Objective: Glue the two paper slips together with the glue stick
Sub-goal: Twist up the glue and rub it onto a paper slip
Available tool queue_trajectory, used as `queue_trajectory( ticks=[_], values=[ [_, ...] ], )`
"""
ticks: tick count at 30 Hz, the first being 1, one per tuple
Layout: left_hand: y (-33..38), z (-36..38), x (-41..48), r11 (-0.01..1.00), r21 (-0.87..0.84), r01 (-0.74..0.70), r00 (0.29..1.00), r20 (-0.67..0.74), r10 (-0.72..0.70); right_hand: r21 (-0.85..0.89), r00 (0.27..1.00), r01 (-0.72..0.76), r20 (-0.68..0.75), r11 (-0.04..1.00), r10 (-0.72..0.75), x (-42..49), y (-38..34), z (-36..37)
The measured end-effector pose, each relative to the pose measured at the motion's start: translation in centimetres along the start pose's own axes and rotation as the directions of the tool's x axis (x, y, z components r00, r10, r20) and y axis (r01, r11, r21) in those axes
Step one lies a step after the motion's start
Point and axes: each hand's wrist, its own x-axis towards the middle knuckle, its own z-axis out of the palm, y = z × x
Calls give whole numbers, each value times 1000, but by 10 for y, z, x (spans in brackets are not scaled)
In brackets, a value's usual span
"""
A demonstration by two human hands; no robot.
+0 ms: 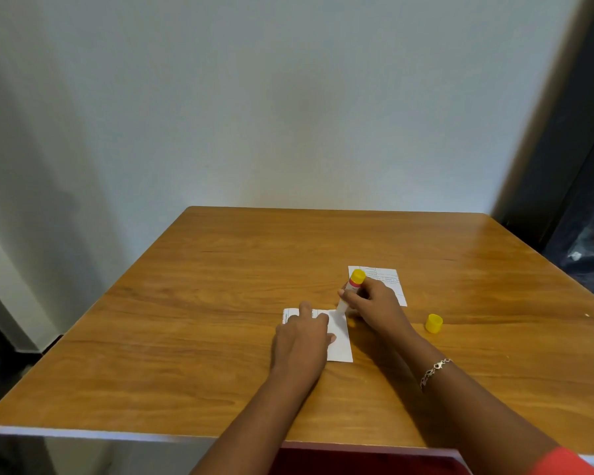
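Note:
A white paper slip (340, 341) lies on the wooden table (220, 303). My left hand (302, 337) presses flat on its left part, fingers spread. My right hand (371, 303) grips a glue stick (352, 286) with a yellow end, tilted, its lower tip touching the slip's far right corner. A second slip (390, 281) with printed lines lies just behind my right hand, partly hidden by it. The yellow cap (433, 323) of the glue stick stands alone on the table to the right.
The table's back edge meets a white wall (288, 97). A dark object (587, 217) stands beyond the table's right side. The front edge runs close to my body.

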Motion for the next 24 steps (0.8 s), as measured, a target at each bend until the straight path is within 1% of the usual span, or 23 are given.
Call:
queue_trajectory(
  ticks=[5,12,24],
  values=[
    [0,-1,-1,1000,-4,1,1000,7,-1,-81,999,18,41,997,-15,0,-3,0],
    [1,-3,-2,1000,-1,-2,1000,5,2,-131,998,58,44,990,-53,-8,-2,-1],
    [0,0,-3,1000,-4,-17,999,-42,17,-103,994,81,79,991,-73,-36,-3,-5]
  ],
)
